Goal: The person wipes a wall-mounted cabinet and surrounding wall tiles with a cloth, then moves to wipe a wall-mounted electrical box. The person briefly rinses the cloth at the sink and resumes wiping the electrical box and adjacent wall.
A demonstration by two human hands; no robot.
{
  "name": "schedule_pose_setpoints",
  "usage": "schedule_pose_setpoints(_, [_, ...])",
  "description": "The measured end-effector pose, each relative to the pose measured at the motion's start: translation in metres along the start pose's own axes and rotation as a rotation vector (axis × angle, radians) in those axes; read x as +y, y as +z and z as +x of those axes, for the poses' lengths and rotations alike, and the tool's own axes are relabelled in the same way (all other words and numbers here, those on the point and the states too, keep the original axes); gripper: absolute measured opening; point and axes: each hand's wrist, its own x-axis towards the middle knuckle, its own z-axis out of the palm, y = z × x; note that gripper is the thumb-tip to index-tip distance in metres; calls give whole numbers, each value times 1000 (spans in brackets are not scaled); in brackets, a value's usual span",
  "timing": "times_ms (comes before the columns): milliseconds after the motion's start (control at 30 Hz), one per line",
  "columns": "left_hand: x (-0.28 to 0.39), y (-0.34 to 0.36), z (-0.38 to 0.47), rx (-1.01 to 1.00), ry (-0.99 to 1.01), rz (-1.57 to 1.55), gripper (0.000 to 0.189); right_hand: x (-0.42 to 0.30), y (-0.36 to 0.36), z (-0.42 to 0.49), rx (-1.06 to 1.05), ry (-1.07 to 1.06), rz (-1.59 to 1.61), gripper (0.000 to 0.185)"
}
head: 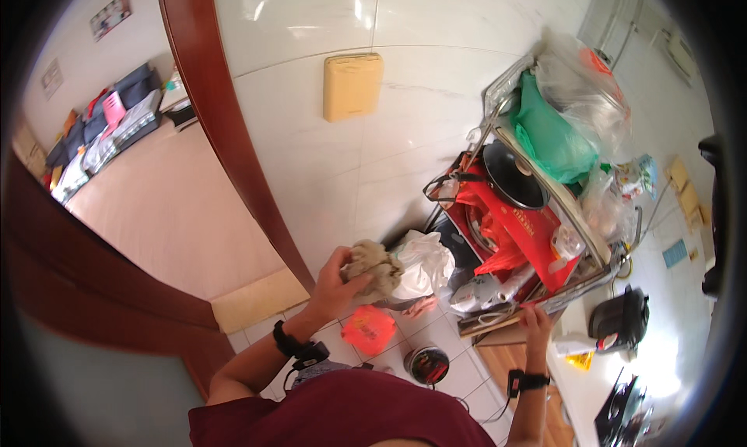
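My left hand [341,283] grips a crumpled grey-beige cloth [373,267], held out over the floor near the tiled wall. Just past the cloth is a white plastic bag [423,263]. On the right, my right hand [536,324] touches the lower front edge of a metal-framed shelf rack [583,231], near the corner of a red bag [519,219]; whether its fingers close on anything is unclear. A black pan lid [510,175] leans in the rack above the red bag. Green [548,135] and clear plastic bags [583,91] lie on its top shelf.
Below my hands, a red plastic bag [369,329] and a round dark container [426,365] stand on the floor tiles. A doorway with a reddish-brown frame [233,132] opens at left. At right, a counter [575,383] holds a black appliance [621,318] and a white bottle [575,345].
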Motion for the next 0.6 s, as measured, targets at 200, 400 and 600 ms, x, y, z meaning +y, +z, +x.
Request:
schedule_pose_setpoints(200, [49,-33,34,-206,-18,20,36,-209,228,-28,-634,-259,273,76])
schedule_pose_setpoints(400, [81,-101,46,-254,-88,-2,28,-268,299,-19,-415,-184,213,18])
schedule_pose_setpoints(600, [87,-132,41,-255,-38,94,26,-288,316,-10,-379,-210,324,21])
